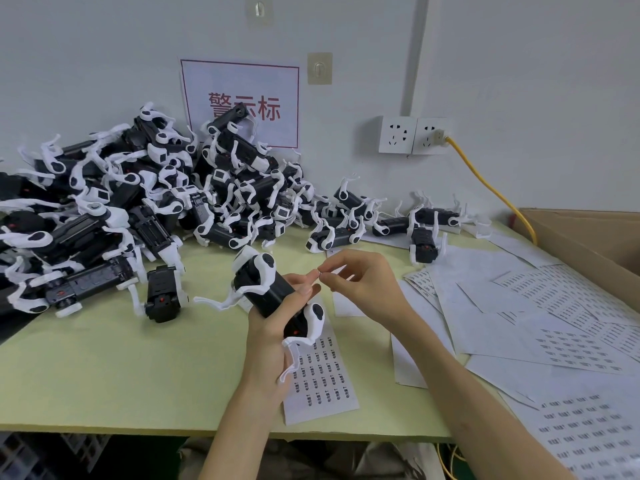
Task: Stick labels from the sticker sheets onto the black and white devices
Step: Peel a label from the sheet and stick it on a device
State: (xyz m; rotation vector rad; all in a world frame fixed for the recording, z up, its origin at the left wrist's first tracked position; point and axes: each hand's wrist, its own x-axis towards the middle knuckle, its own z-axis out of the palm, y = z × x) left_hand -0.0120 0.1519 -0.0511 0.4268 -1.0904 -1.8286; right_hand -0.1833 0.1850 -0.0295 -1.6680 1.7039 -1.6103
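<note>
Across the lower half of the frame lies a pale green desk [104, 368], set against a grey wall. In the upper left of the frame a big heap of black and white devices [114, 202] is piled on it, their white legs sticking out in every direction. A few loose devices [426, 233] trail from the heap towards the centre right. Down the right side of the frame, many overlapping sticker sheets [519, 323] are spread over the desk, printed with rows of small dark labels. A cardboard box [588, 233] stands at the right edge beside them. On the wall above the heap hangs a white sign [239, 81] with a red border and red characters. To its right are two wall sockets [412, 135], with a yellow cable [491, 188] plugged into the right one.

At the centre of the frame the left hand [273, 327] is wrapped round one device [266, 289], holding it tilted above the desk. Under that wrist lies a single sticker sheet [325, 382], flat on the desk. The right hand [363, 282] is just right of the device. Its thumb and forefinger are pressed together on a tiny pale label [320, 270], which is close to a left fingertip above the device's dark body.
</note>
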